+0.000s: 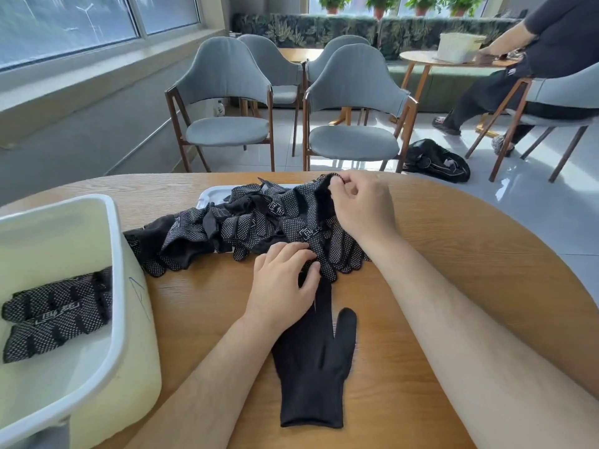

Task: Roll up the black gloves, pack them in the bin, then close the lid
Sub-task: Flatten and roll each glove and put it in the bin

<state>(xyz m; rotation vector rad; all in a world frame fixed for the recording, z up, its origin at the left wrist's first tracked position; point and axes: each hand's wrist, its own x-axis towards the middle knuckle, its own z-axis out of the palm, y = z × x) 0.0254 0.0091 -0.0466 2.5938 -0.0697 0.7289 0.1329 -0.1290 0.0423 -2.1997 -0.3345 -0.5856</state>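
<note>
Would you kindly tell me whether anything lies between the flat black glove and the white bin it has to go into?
Only the person's own left forearm crosses the tabletop between the flat glove and the bin, which stands open, with room beside the rolled gloves inside.

My bench [453,254], left to right and near to far

The bin [120,286] stands at the left with rolled gloves [58,312] in it. The tray [210,194] lies far centre, and the heap of gloves [259,218] on it spills left toward the bin. A single glove [311,367] lies flat near me. My left hand [282,286] pinches the heap's near edge and my right hand [359,205] its far right. Chairs [227,92] stand behind the bench.
</note>
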